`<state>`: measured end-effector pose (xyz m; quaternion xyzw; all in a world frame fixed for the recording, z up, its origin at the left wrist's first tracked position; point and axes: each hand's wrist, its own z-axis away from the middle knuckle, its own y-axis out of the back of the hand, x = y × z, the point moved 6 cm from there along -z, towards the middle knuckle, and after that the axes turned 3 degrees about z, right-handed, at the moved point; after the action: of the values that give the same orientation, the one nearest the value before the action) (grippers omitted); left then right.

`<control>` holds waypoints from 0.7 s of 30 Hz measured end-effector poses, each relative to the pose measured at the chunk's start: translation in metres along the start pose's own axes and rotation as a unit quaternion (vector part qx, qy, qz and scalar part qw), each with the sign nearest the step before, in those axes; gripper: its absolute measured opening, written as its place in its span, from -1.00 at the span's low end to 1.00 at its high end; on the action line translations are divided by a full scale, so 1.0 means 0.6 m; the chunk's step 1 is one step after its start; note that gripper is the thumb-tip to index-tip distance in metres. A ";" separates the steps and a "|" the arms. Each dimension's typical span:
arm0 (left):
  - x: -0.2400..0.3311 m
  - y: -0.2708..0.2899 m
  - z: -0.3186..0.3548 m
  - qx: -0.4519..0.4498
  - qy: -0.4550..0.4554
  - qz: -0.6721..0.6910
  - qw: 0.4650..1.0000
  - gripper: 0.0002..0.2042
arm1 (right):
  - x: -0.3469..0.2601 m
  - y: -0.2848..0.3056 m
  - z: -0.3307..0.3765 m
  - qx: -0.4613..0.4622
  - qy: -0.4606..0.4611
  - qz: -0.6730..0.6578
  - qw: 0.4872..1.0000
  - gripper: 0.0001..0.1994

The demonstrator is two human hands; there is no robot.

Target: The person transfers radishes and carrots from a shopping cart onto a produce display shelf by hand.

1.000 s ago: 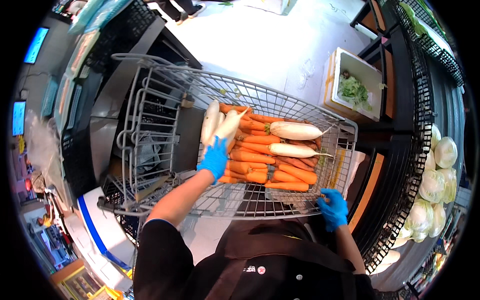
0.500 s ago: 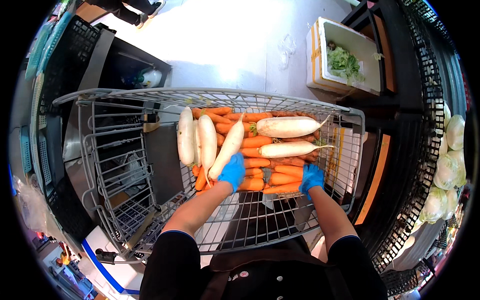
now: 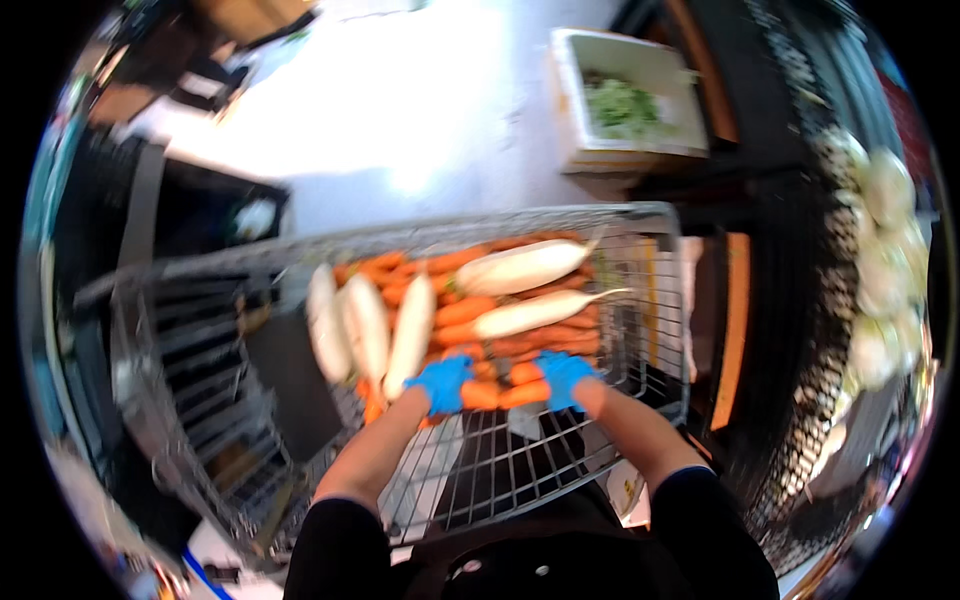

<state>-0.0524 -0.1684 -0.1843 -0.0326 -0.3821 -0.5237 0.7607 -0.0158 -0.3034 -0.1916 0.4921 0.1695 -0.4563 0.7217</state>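
Both my hands wear blue gloves and rest at the near edge of a pile in a metal shopping cart (image 3: 650, 207). Several orange carrots (image 3: 480, 395) lie between them. My left hand (image 3: 440, 385) is curled over the left ends of these carrots, while my right hand (image 3: 566, 380) wraps their right ends; the fingertips are blurred. Just left of my left hand stretches a white radish (image 3: 410, 328), with another white radish (image 3: 368, 325) beside it. Beyond my hands, a large white radish (image 3: 525, 266) and a slimmer white radish (image 3: 535, 314) lie crosswise on more carrots.
Past the cart, a white foam box (image 3: 565, 110) with leafy greens (image 3: 622, 108) sits on the floor. Wrapped pale cabbages (image 3: 885, 270) fill a rack behind black mesh (image 3: 800, 430) on the right. A dark flat panel (image 3: 293, 350) lies in the cart's left part.
My right hand has moved left, toward my left hand, with carrots between them. My left hand has shifted slightly left and nearer. The whole view has tilted, and the cart appears turned.
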 end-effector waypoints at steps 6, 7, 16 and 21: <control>0.023 -0.084 -0.009 -0.174 -0.010 -0.013 0.985 -0.34 | 0.010 -0.011 -0.050 -0.163 -0.398 -0.069 0.900 -0.75; 0.024 -0.094 0.000 -0.163 -0.016 -0.018 0.986 -0.36 | 0.006 -0.021 -0.056 -0.159 -0.394 -0.041 0.904 -0.73; 0.047 -0.098 0.028 -0.094 -0.045 -0.064 0.992 -0.48 | -0.003 -0.043 -0.049 -0.118 -0.388 -0.048 0.913 -0.55; 0.089 -0.122 0.086 -0.047 -0.094 -0.033 0.994 -0.55 | -0.030 -0.040 -0.031 -0.112 -0.344 -0.043 0.931 -0.43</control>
<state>-0.1322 -0.2194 -0.1407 -0.1045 -0.4280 -0.5604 0.7013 -0.0410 -0.2807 -0.2010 0.2127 -0.0181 -0.6063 0.7660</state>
